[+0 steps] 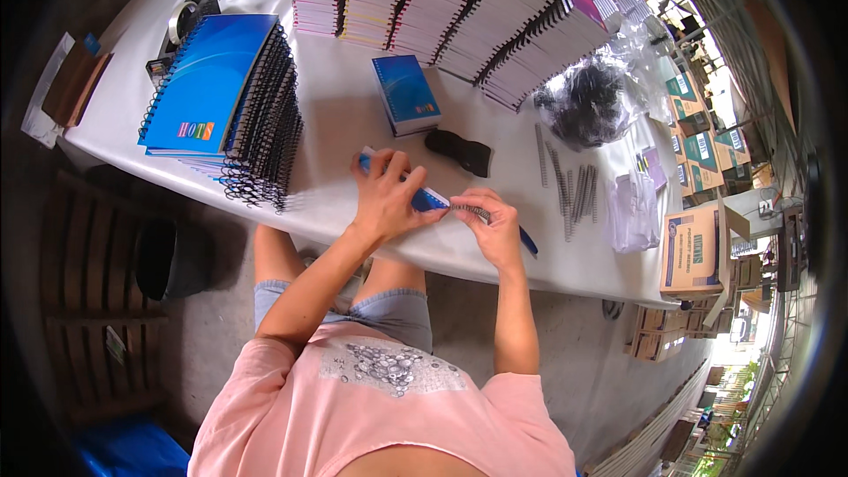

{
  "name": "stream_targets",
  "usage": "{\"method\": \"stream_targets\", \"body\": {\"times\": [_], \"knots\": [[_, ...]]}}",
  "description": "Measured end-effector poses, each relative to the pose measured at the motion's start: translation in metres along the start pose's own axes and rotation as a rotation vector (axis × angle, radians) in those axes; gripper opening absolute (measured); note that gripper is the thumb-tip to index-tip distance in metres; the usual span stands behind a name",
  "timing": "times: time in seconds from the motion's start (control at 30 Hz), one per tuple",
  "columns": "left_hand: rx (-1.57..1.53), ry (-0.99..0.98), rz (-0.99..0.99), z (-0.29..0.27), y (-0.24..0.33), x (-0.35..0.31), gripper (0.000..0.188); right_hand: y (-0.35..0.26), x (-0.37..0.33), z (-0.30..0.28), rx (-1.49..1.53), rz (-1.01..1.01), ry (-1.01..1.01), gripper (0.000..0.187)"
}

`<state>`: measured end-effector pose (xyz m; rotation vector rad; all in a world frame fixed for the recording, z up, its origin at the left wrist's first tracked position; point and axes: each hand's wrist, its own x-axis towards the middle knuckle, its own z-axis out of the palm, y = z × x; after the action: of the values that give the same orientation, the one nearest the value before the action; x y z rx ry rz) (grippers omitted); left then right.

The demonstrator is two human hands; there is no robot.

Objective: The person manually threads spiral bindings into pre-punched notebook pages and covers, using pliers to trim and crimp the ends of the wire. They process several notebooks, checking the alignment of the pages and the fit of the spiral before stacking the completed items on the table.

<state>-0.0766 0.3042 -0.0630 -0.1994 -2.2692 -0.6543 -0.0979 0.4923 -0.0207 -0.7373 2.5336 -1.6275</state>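
Observation:
Near the table's front edge, my left hand [386, 194] is closed around a small blue notebook [427, 200], gripping it by its sides. My right hand [485, 223] pinches a dark spiral binding coil [468, 209]. The coil's left end meets the notebook's right-hand corner; how far it runs into the holes is too small to tell. Beyond my hands lies a small stack of blue notebook covers and pages [407, 94]. A black object [458, 153], perhaps a case or clip, rests beside it. Several loose coils [579, 194] lie on the right.
A tall stack of spiral-bound blue notebooks [212, 79] stands at left. Rows of thick bound books [424, 0] line the back. Clear plastic with black coils [587, 106] sits at back right. A blue pen-like tool [528, 241] lies by my right wrist. Cardboard boxes [696, 252] stand beyond the table [336, 146].

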Motion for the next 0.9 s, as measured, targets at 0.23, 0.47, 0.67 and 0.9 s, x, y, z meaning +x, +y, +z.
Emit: {"method": "stream_targets", "body": {"times": [0.23,0.47,0.67,0.9], "knots": [[-0.013,-0.091,-0.01,-0.01,0.002,0.003,0.055,0.001,-0.001,-0.002,0.171,0.118,-0.184,0.022],[0.033,-0.074,0.044,-0.009,-0.002,-0.004,0.048,-0.032,0.001,-0.004,0.296,0.289,-0.096,0.035],[-0.03,-0.136,0.0,-0.014,-0.002,-0.004,0.046,-0.01,0.003,-0.008,0.036,0.157,-0.249,0.016],[-0.082,-0.113,0.038,-0.018,-0.003,0.0,0.047,0.027,0.074,-0.024,-0.522,-0.239,-0.161,0.033]]}}
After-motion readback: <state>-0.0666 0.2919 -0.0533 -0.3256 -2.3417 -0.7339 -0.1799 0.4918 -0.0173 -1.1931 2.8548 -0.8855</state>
